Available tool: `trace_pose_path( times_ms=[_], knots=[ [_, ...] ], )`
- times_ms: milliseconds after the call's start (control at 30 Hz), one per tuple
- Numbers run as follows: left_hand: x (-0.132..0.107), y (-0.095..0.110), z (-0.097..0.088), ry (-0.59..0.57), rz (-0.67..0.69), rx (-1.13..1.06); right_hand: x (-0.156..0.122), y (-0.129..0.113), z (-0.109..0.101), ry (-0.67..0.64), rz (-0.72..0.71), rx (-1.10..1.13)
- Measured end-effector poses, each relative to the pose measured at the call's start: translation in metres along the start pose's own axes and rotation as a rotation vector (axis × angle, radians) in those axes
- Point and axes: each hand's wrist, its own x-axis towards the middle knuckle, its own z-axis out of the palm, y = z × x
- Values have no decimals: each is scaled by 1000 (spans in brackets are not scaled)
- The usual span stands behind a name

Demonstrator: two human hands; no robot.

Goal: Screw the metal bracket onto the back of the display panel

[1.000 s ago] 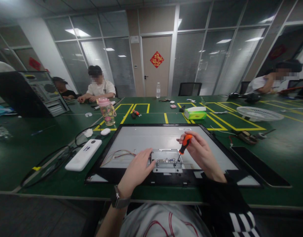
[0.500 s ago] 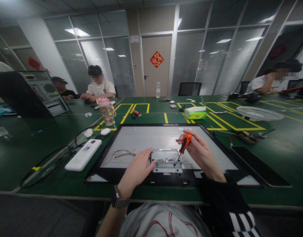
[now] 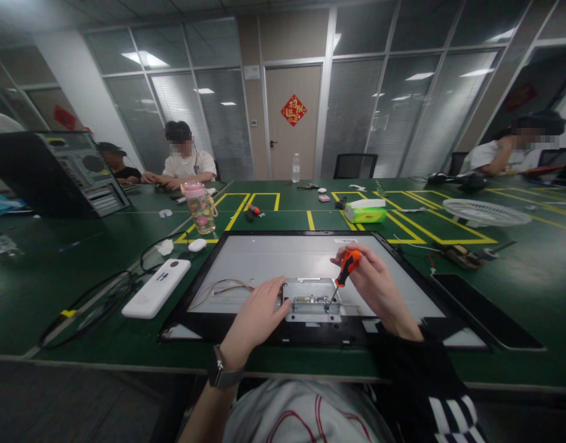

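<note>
An orange-and-black screwdriver [image 3: 349, 266] is held in my right hand [image 3: 375, 280], its handle leaning up to the right. The tip of its shaft meets the lower right part of a silver metal bracket [image 3: 310, 287] with a row of connector ports. My left hand [image 3: 258, 317] rests flat at the bracket's left edge, fingers stretched forward and thumb apart along its side. Beneath both hands lies a display panel [image 3: 274, 249], grey-backed with a black frame. Thin coloured wires [image 3: 218, 288] run across the panel to the left of the bracket.
Left of the panel lie a white power bank [image 3: 156, 289], a black cable [image 3: 87, 307] and a drink bottle [image 3: 200, 209]. A dark phone-like slab [image 3: 486, 311] is at the right. Beyond are a green tissue pack [image 3: 366, 212] and a computer case [image 3: 56, 172]. People sit across the table.
The screwdriver handle and my right fingers have shifted very slightly, with the tip still at the same spot. My left hand stays in place.
</note>
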Motion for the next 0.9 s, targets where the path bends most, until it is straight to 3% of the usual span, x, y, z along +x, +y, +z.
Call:
trace_pose_path(
  times_ms=[267,567,900],
  knots=[
    [0,-1,1,16,6,-7,-2,-2,2,-58,34,14],
    [0,-1,1,24,8,-15,0,-1,-1,-16,-4,-9],
    [0,0,-1,11,-1,-12,-3,-8,6,-54,67,-17]
  ],
)
